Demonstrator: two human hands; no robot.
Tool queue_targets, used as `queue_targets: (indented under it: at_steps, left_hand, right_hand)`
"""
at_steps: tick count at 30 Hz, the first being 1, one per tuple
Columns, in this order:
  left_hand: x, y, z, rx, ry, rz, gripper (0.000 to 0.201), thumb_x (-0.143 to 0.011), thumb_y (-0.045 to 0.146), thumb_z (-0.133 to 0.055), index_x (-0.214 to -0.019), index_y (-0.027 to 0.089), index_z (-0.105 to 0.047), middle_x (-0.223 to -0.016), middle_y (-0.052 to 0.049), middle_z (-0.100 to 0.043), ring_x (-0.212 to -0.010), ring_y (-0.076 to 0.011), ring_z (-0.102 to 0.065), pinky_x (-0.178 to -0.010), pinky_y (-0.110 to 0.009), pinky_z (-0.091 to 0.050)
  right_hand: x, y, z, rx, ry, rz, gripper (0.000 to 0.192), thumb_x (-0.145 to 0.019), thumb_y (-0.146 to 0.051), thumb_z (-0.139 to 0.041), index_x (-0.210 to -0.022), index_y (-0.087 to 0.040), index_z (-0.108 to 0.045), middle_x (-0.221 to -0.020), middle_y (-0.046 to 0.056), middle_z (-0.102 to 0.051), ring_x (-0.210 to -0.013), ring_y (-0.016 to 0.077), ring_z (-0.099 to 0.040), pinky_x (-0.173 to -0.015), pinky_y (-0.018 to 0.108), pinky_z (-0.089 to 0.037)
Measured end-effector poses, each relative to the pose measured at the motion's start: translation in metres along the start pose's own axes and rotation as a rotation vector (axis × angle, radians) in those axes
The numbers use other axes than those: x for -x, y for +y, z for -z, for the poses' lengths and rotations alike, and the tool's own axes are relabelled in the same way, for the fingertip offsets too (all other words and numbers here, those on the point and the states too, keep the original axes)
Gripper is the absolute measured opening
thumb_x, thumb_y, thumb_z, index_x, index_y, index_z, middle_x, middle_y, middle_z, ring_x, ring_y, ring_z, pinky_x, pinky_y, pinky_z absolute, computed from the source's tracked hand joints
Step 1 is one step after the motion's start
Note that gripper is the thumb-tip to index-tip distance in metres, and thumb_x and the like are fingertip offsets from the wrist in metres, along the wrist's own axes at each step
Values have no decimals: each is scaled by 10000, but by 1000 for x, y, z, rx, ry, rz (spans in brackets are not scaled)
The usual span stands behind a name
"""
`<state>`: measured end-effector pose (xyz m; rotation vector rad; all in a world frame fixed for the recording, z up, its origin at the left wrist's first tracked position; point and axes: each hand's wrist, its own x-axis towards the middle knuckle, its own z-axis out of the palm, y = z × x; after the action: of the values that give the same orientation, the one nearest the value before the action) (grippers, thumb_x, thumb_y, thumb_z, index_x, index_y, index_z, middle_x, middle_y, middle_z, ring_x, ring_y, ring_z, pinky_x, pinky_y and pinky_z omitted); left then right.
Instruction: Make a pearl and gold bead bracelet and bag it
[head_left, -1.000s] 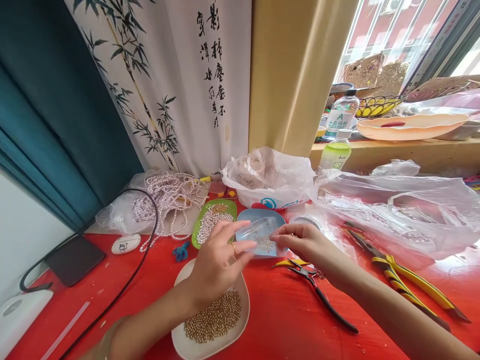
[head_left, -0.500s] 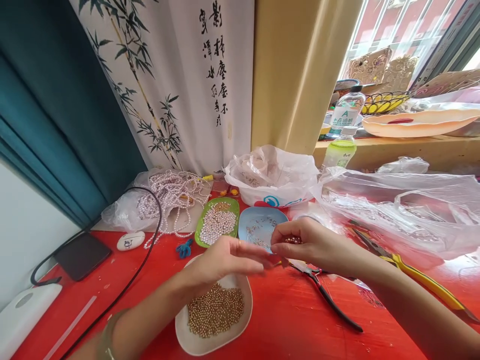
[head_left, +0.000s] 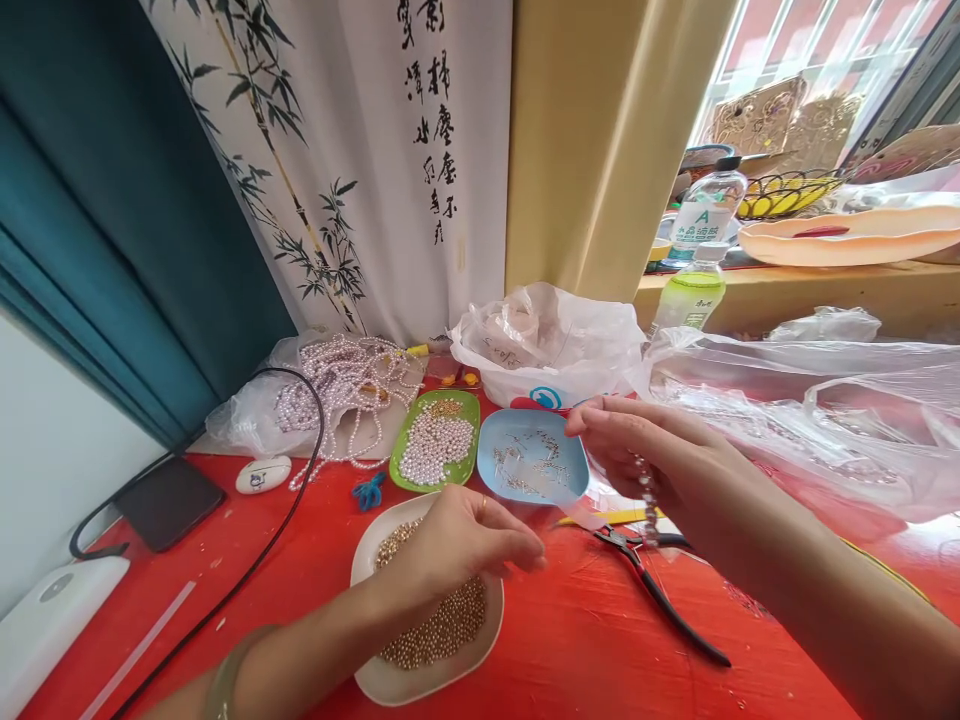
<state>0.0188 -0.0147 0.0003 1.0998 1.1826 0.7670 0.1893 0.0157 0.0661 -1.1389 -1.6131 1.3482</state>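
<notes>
A short strand of clear and brownish beads (head_left: 646, 495) hangs from my right hand (head_left: 637, 435), whose fingers are folded over its upper part, just right of the blue dish (head_left: 577, 470). Small metal pins lie scattered in that dish. My left hand (head_left: 480, 540) hovers over the right side of a white tray (head_left: 375, 668) of gold beads, thumb and fingers brought together. Anything at its fingertips is too small to make out. Black-and-red-handled pliers (head_left: 664, 610) rest on the red table below my right hand.
A green dish (head_left: 474, 440) of pearl and gold beads adjoins the blue one. Behind stand a bag-lined basin (head_left: 555, 370) and pearl strands (head_left: 337, 390). A plastic bag (head_left: 862, 420) lies right, a black cable (head_left: 319, 440) and phone (head_left: 171, 502) left.
My hands have moved apart from each other. The right one has shifted right and up, with the bead strand now dangling below it. The left has drawn back, its fingers closing.
</notes>
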Motion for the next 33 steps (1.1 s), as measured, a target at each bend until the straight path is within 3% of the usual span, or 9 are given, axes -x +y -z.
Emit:
queue_targets:
  at_steps: [2,4,7,13,20,23,26,30,33]
  left_hand:
    - [1,-3,-3,-20,-5,1,113,-595,252,-686,-588,139,-699,-604,-55,-682,-549,-121,-575,-518,-200,-416]
    - [2,-5,-5,-43,-7,-3,124,-590,271,-692,-599,148,-702,-578,-39,-671,-517,-112,-551,-511,-203,-413]
    - [4,-6,-7,-70,-5,-19,119,-593,276,-690,-617,161,-707,-566,-23,-662,-499,-105,-529,-512,-205,-409]
    - [9,-6,-12,-59,-27,-4,126,-594,268,-697,-674,172,-717,-641,-37,-691,-602,-144,-576,-593,-238,-421]
    - [10,-2,-13,6,26,-106,70,-611,227,-683,-647,177,-715,-581,-13,-663,-556,-132,-531,-571,-242,-398]
    - [9,-2,-11,49,41,-142,56,-627,179,-659,-641,171,-712,-582,-16,-665,-546,-127,-530,-558,-237,-394]
    - [9,-3,-11,122,54,-160,51,-628,178,-666,-654,175,-709,-625,-21,-683,-578,-130,-553,-570,-236,-407]
    - [8,-5,-11,236,47,-214,57,-615,182,-693,-671,184,-702,-704,-24,-698,-668,-148,-588,-617,-249,-430]
    - [8,-6,-11,255,25,-252,38,-623,180,-692,-661,181,-695,-710,-26,-698,-693,-157,-594,-640,-261,-437]
  right_hand:
    - [7,0,-5,-135,-39,-9,112,-804,-270,-467,-776,-224,-566,-562,-55,-361,-494,86,-346,-435,196,-285]
    - [12,2,-11,-143,-50,2,124,-806,-224,-451,-848,-241,-567,-591,-48,-406,-520,91,-390,-451,189,-320]
    - [15,4,-17,-10,-24,83,159,-826,-225,-406,-878,-234,-557,-668,-19,-480,-555,107,-449,-461,196,-373]
    - [14,8,-26,353,96,300,162,-871,-210,-328,-875,-218,-489,-839,22,-544,-741,153,-503,-628,270,-438]
    - [11,10,-28,562,3,417,145,-785,-98,-503,-854,-210,-565,-841,-4,-590,-658,109,-541,-551,216,-437]
    - [10,10,-23,688,-31,538,219,-761,-94,-551,-947,-207,-578,-840,2,-640,-750,145,-581,-650,260,-467]
    - [13,8,-16,786,-55,647,278,-818,-123,-474,-1080,-196,-532,-945,40,-652,-872,182,-585,-738,315,-476]
    - [20,3,-6,876,-153,750,468,-801,-46,-336,-1240,-197,-401,-1167,78,-561,-1043,211,-527,-784,342,-488]
    - [23,-1,-2,937,-187,817,528,-754,-8,-329,-1253,-178,-370,-1218,90,-515,-1054,206,-522,-775,313,-502]
